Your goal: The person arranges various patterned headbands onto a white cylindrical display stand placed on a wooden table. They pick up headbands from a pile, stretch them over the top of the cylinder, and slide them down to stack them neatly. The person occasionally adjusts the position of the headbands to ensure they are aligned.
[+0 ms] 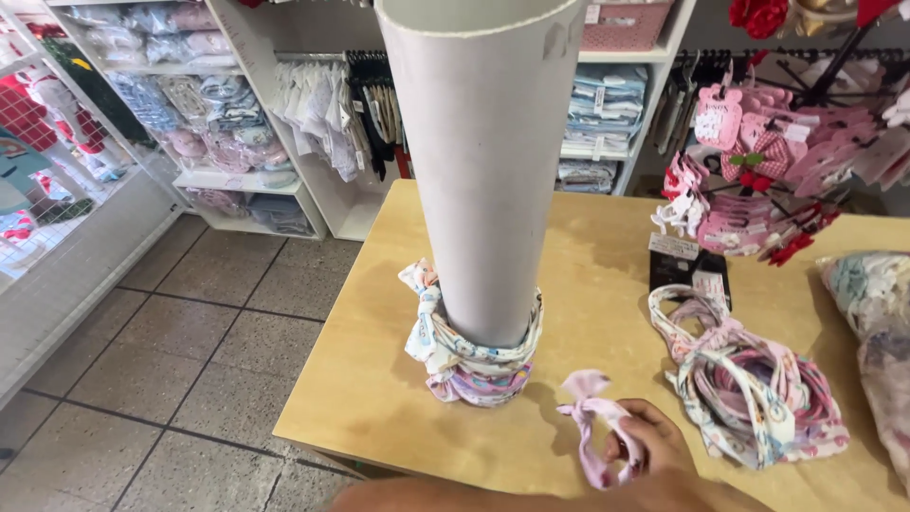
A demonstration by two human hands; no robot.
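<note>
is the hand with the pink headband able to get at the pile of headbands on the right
Probably yes. The hand, already gripping a pink headband, lies beside the pile on the table, with only bare wood between them. Which hand it is cannot be told.

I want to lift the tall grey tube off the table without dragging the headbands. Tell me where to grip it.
Grip the grey tube on its bare wall above the stacked headbands that ring its base, coming from the near table edge. It stands upright and round, so a hand wraps it best from the side. The hand holding a pink headband is nearest.
</note>
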